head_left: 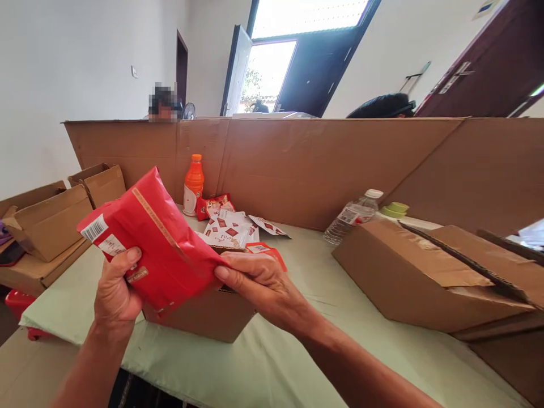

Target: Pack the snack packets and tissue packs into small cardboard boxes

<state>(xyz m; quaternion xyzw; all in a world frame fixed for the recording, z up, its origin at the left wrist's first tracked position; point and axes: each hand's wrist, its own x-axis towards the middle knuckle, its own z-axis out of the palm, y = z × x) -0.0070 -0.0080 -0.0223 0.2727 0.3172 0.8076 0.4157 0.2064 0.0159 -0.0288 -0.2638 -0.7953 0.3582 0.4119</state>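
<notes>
Both hands hold a red plastic packet [165, 243] with a barcode label and a gold stripe, tilted in the air. My left hand [119, 286] grips its lower left side, thumb over the label. At the right corner, my right hand [259, 283] pinches the packet between thumb and fingers. Below and behind it stands a cardboard box [204, 320], partly hidden by the packet and my right hand. White packets with dark red diamonds [225, 229] show just above that box, beside a red snack packet [219, 205] and an orange-red packet [270, 254].
An orange drink bottle [194, 184] stands by a cardboard partition [297, 170]. To the right are a clear plastic bottle [352, 215], a green lid [395, 209] and a large carton [408, 272]. Open boxes [55, 226] sit left. A person [164, 105] is behind the partition.
</notes>
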